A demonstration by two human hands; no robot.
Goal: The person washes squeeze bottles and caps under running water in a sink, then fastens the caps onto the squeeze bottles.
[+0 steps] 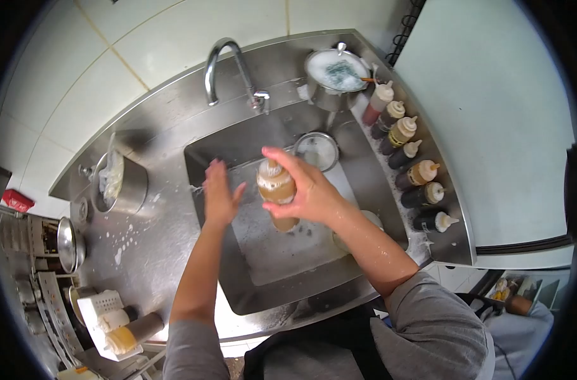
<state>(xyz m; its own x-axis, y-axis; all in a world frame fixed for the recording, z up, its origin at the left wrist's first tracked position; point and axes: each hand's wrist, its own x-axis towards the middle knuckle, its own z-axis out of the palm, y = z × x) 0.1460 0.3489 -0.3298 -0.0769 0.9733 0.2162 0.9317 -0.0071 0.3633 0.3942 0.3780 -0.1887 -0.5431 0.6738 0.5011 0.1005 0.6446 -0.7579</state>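
My right hand [307,192] is wrapped round a squeeze bottle [275,179] with brown contents and some foam near its cap, held up over the sink [250,292]. To the left of the bottle, my left hand [220,197] is empty, with fingers and thumb apart, above the sink's left side. Suds and a little water lie on the sink bottom. Behind my right hand, a round metal-rimmed bowl or strainer [327,140] sits in the sink. A clear rounded container [369,220] is partly hidden by my right forearm.
The faucet [228,54] arches over the sink's back edge. Right of it stand a pot of suds with a green scourer [341,71] and a row of squeeze bottles [420,173]. On the left counter are a metal pot [129,185] and a white basket [97,304] holding bottles.
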